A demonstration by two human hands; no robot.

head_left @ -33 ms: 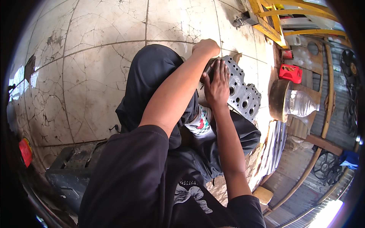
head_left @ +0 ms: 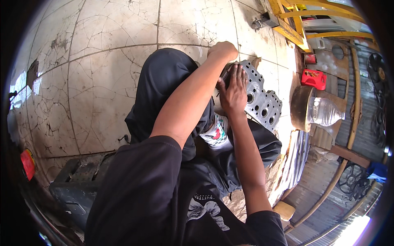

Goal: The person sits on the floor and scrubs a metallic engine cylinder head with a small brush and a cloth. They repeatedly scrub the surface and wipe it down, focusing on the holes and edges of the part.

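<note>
A grey metal cylinder head point(head_left: 257, 96) with rows of round holes lies slanted on the floor, beside my legs. At its far left end my left hand point(head_left: 223, 51) is curled into a fist, back of the hand upward. Whatever its fingers grip is hidden beneath the hand. My right hand point(head_left: 234, 92) lies on the near left part of the cylinder head, fingers stretched out side by side and pointing away from me. Its thumb extends to the left, over a dark part whose kind I cannot make out.
Cracked pale tiles point(head_left: 111, 78) cover the floor ahead. A black case point(head_left: 78, 184) stands at my left. To the right are a round wooden block point(head_left: 300, 108), a clear plastic bottle point(head_left: 326, 111) and a red jerrycan point(head_left: 313, 79). A yellow frame point(head_left: 293, 33) stands far right.
</note>
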